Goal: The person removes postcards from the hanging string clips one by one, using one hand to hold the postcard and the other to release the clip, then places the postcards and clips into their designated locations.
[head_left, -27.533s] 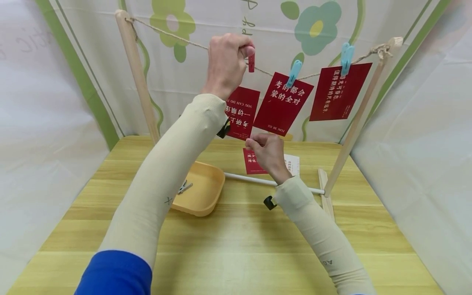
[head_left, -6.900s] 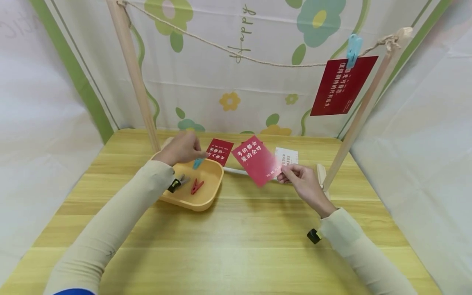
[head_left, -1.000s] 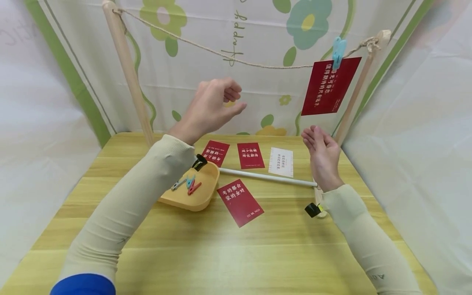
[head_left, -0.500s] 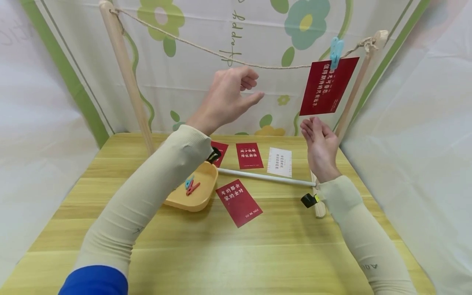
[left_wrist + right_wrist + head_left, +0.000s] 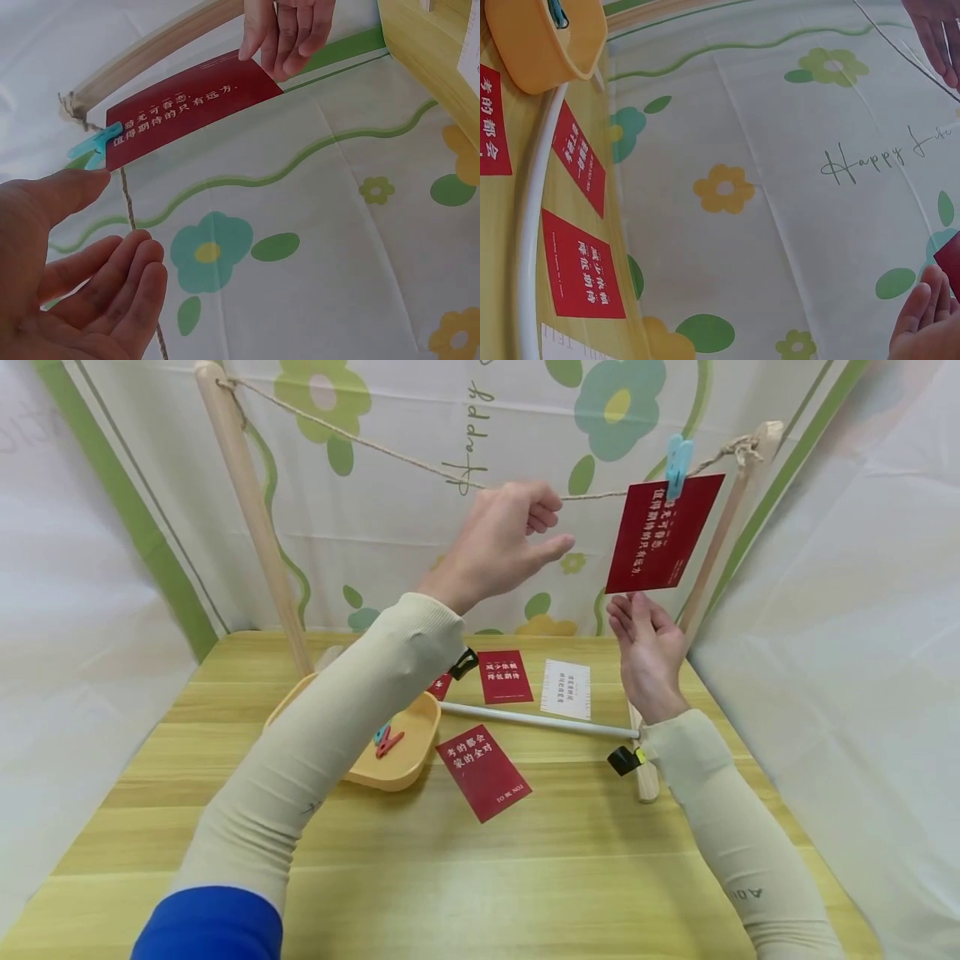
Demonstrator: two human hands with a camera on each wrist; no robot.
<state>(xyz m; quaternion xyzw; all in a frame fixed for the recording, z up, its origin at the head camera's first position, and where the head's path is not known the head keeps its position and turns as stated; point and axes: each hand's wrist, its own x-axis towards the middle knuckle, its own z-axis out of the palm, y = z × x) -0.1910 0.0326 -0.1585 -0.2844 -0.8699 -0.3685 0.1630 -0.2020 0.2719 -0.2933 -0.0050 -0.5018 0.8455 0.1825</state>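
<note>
A red card [image 5: 663, 535] hangs from a twine line [image 5: 360, 441] by a light blue clothespin [image 5: 678, 467], near the right post. My left hand [image 5: 502, 543] is raised in front of the twine, left of the clothespin; thumb and fingers stand apart with nothing between them. In the left wrist view, the clothespin [image 5: 96, 144] lies just beyond the left thumb. My right hand [image 5: 651, 652] is at the card's lower edge, fingers loosely extended; whether they touch it is unclear. Another red card [image 5: 484, 773] lies on the table, in front of the white rod.
A yellow tray [image 5: 408, 777] with red and blue clothespins sits partly under my left forearm. Behind the white rod [image 5: 540, 721] lie a red card [image 5: 506, 677], a white card [image 5: 566, 688] and a partly hidden red card [image 5: 439, 686]. Wooden posts [image 5: 255, 518] hold the twine.
My left hand has moved right toward the clothespin, and my right hand has risen to the hanging card. The card held 6.9 s ago lies on the table; two earlier-hung cards are down.
</note>
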